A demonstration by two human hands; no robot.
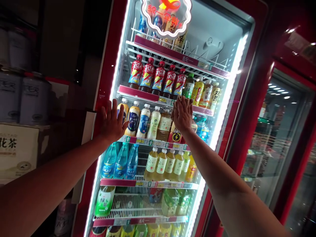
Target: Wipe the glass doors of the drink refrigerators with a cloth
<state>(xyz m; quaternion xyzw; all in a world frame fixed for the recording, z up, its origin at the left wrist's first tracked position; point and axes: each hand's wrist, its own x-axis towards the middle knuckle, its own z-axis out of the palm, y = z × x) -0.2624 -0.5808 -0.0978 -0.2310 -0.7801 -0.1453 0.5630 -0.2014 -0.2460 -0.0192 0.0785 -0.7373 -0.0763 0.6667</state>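
Note:
My right hand [183, 115] is pressed against the glass door of a lit drinks fridge, in front of the second and third rows of bottles. Under its fingers is a crumpled brownish cloth [175, 110], mostly hidden by the hand. My left hand [112, 121] lies spread against the left side of the same door, fingers apart and nothing in it. Behind the glass nearest that hand are a dark-blue labelled bottle [133, 118] and a blue and white bottle [143, 121]. Red-labelled tea bottles [159, 79] line the shelf above.
A glowing round sign [166, 16] hangs at the top of the door. Lower shelves hold blue bottles [120, 161], pale yellow bottles [161, 164] and a green tea bottle [105, 200]. Boxes [18, 148] and canisters [34, 98] stand at left; another red-framed fridge [259, 115] is at right.

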